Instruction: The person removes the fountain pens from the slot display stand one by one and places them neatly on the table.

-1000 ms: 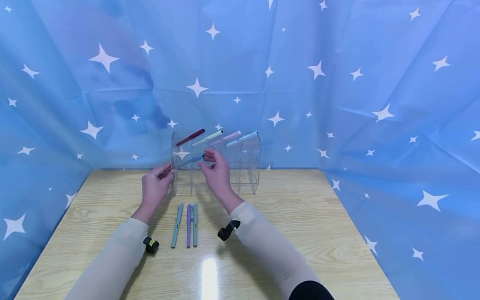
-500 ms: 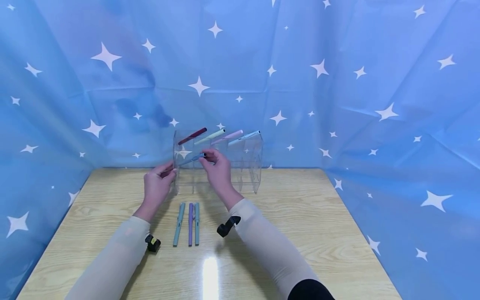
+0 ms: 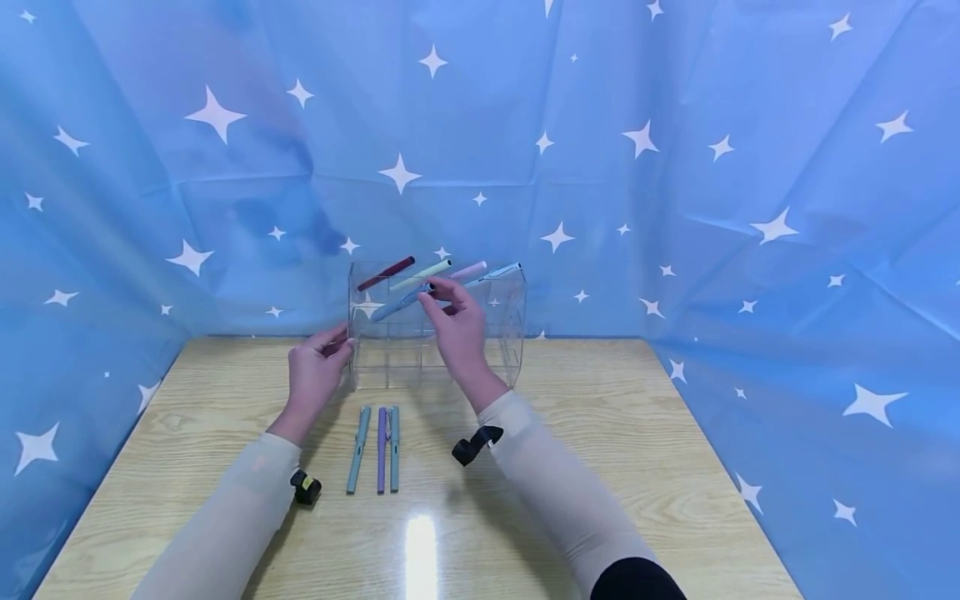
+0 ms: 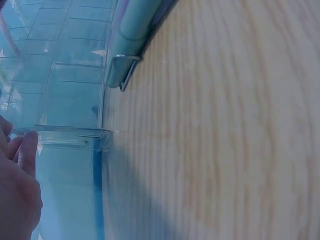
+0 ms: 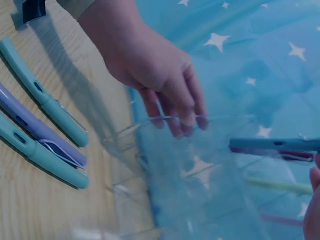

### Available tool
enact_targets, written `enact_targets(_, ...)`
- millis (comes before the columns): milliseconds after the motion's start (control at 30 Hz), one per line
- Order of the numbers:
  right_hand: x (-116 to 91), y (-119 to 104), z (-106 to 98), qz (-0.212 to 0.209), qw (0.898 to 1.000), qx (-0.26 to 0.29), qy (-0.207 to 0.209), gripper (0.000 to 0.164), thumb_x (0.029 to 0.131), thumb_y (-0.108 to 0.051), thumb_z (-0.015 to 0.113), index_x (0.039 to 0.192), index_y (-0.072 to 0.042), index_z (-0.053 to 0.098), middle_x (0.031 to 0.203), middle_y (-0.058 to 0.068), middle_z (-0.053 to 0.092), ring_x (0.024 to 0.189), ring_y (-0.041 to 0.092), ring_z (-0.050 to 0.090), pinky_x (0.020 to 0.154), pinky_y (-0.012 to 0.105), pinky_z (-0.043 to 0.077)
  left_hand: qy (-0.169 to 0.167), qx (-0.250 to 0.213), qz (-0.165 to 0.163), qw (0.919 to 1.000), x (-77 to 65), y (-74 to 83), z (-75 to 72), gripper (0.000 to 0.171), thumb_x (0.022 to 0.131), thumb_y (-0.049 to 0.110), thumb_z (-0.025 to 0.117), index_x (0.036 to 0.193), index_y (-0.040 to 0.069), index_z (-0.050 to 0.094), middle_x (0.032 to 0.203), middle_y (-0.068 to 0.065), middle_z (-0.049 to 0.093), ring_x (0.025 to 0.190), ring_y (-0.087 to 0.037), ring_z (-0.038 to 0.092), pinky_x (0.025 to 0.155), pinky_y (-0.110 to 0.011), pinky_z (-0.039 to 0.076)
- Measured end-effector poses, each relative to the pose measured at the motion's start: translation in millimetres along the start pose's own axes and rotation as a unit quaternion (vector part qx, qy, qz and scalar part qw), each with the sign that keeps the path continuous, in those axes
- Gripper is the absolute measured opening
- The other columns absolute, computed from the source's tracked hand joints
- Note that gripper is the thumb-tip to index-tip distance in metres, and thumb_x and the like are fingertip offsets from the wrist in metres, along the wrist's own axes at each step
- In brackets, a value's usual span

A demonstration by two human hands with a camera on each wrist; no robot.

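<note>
My right hand (image 3: 459, 325) pinches a blue pen (image 3: 396, 306) near its upper end, between thumb and fingers. The pen slants down to the left in front of the upper part of a clear acrylic pen rack (image 3: 442, 367). My left hand (image 3: 315, 371) grips the rack's left side wall, fingers and thumb on either side of it, also seen in the left wrist view. Along the rack's top lie a dark red pen (image 3: 386, 273), a pale green pen (image 3: 426, 272), a pink pen (image 3: 471, 271) and a light blue pen (image 3: 498, 272), all slanted.
In front of the rack, on the wooden table (image 3: 600, 467), lie a teal pen (image 3: 358, 450), a purple pen (image 3: 381, 450) and another teal pen (image 3: 394, 450), roughly side by side. A blue star-patterned cloth (image 3: 600, 183) hangs close behind the rack.
My right hand has moved up and to the right, carrying the blue pen from the rack's left side toward its top row. The left hand keeps its hold on the side wall.
</note>
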State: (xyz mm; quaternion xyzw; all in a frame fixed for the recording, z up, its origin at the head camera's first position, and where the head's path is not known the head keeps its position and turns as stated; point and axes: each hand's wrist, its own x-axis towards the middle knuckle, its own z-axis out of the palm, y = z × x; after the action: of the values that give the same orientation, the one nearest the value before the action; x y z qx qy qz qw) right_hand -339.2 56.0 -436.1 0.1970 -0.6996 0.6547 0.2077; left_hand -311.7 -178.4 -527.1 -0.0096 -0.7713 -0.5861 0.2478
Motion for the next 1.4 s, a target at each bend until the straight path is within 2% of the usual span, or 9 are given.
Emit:
enact_targets(167,6,-11,-12,-0.022,1.000,0.009,0.006,0.029,0.104,-0.014,0.081,0.129,-0.001,0.076,0.111,0.009,0.079,0.094,0.022,0.072,0.077,0.025,0.062,0.002,-0.002,0.003,1.0000,1.0,-0.3,-0.1,0.036,0.099,-0.003,0.081,0.134,-0.001,0.075,0.121,-0.024,0.079,0.099,-0.021,0.080,0.081,-0.015,0.066)
enact_targets(433,3,-22,-28,-0.022,1.000,0.001,0.000,0.023,0.103,-0.015,0.082,0.125,-0.010,0.080,0.110,0.007,0.078,0.095,0.025,0.072,0.074,0.026,0.061,-0.006,-0.004,0.002,1.0000,-0.9,-0.8,-0.8,0.037,0.099,-0.004,0.080,0.136,-0.001,0.074,0.123,-0.027,0.078,0.108,-0.041,0.079,0.082,-0.014,0.065)
enact_targets(533,0,-25,-33,-0.019,1.000,0.003,-0.010,0.023,0.103,-0.015,0.082,0.125,-0.010,0.079,0.110,0.006,0.078,0.093,0.023,0.071,0.072,0.025,0.061,-0.009,-0.007,-0.002,0.9999,-1.9,-0.8,-1.6,0.038,0.099,-0.006,0.079,0.137,-0.002,0.073,0.124,-0.027,0.077,0.109,-0.044,0.078,0.081,-0.013,0.065)
enact_targets(733,-10,-25,-41,-0.010,1.000,0.002,-0.027,0.022,0.102,-0.012,0.083,0.123,-0.006,0.080,0.105,0.006,0.079,0.087,0.018,0.070,0.068,0.023,0.060,-0.010,-0.007,-0.002,0.9999,-2.3,1.2,-0.6,0.038,0.100,-0.004,0.079,0.137,-0.002,0.073,0.124,-0.027,0.078,0.108,-0.042,0.079,0.082,-0.013,0.065)
enact_targets(867,-20,-20,-46,0.009,0.999,-0.003,-0.047,0.020,0.103,-0.013,0.082,0.122,-0.009,0.080,0.103,0.005,0.079,0.083,0.020,0.069,0.065,0.022,0.059,-0.005,-0.008,0.001,1.0000,-2.2,2.6,-0.7,0.037,0.099,-0.005,0.080,0.136,-0.002,0.074,0.122,-0.026,0.078,0.107,-0.042,0.079,0.081,-0.013,0.065)
enact_targets(1000,-33,-14,-52,0.040,0.997,-0.002,-0.069,0.019,0.104,-0.014,0.081,0.122,-0.008,0.080,0.103,0.007,0.079,0.086,0.038,0.070,0.060,0.022,0.055,-0.005,-0.007,0.003,1.0000,-2.0,1.1,-0.4,0.037,0.099,-0.005,0.079,0.136,-0.003,0.073,0.122,-0.026,0.078,0.107,-0.043,0.079,0.081,-0.014,0.065)
enact_targets(1100,-44,-8,-55,0.074,0.994,-0.013,-0.085,0.021,0.104,-0.019,0.081,0.122,-0.008,0.079,0.101,0.006,0.079,0.088,0.045,0.069,0.057,0.021,0.054,-0.006,-0.006,0.002,1.0000,-1.9,0.5,-0.3,0.037,0.099,-0.004,0.080,0.136,-0.002,0.074,0.122,-0.026,0.078,0.107,-0.042,0.079,0.081,-0.014,0.065)
enact_targets(1267,-63,8,-56,0.120,0.986,-0.026,-0.113,0.020,0.105,-0.021,0.081,0.122,-0.010,0.080,0.102,0.004,0.078,0.087,0.037,0.071,0.056,0.021,0.054,-0.007,-0.006,-0.005,0.9999,-2.1,1.5,-0.9,0.037,0.100,-0.001,0.081,0.136,-0.001,0.074,0.123,-0.025,0.078,0.106,-0.037,0.079,0.082,-0.015,0.066)
enact_targets(1400,-76,19,-51,0.149,0.979,-0.027,-0.139,0.021,0.104,-0.017,0.081,0.121,-0.006,0.080,0.102,0.005,0.077,0.085,0.025,0.073,0.060,0.020,0.055,-0.007,-0.004,-0.008,0.9999,-2.4,1.7,-1.4,0.038,0.100,0.000,0.081,0.137,0.000,0.074,0.124,-0.025,0.078,0.107,-0.037,0.079,0.082,-0.014,0.065)
